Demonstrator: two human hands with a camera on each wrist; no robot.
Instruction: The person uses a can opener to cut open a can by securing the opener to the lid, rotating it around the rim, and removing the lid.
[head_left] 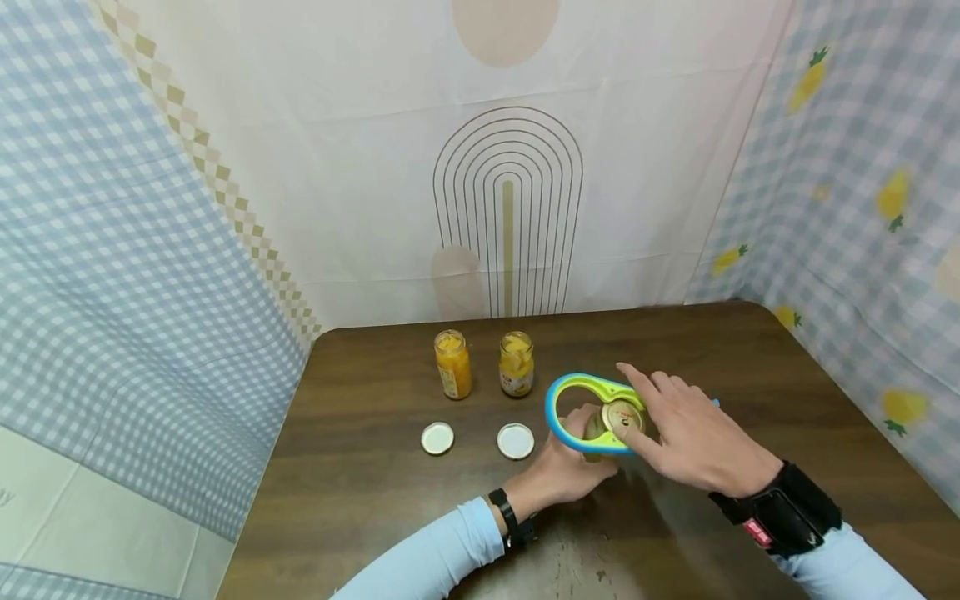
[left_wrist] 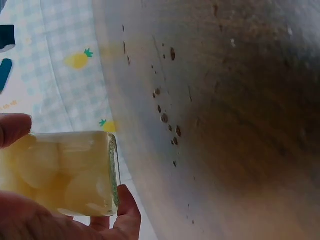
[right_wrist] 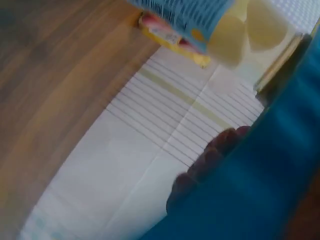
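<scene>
My left hand (head_left: 562,471) grips a glass jar (left_wrist: 65,170) of pale round pieces, its fingers wrapped round the side and base. In the left wrist view the bottom of the jar shows above the table. Around the jar's gold lid (head_left: 621,414) sits a blue and green jar opener (head_left: 555,410). My right hand (head_left: 693,437) holds the opener at its right part, the thumb over the lid's edge. In the right wrist view the blue opener (right_wrist: 240,185) hides most of that hand; several fingertips (right_wrist: 210,157) show past its edge.
Two lidless jars stand at the back of the brown table (head_left: 360,500): an orange-filled one (head_left: 453,367) and a yellow-filled one (head_left: 517,367). In front of them lie two white lids, the left (head_left: 437,438) and the right (head_left: 516,442). Cloth hangs behind and at both sides.
</scene>
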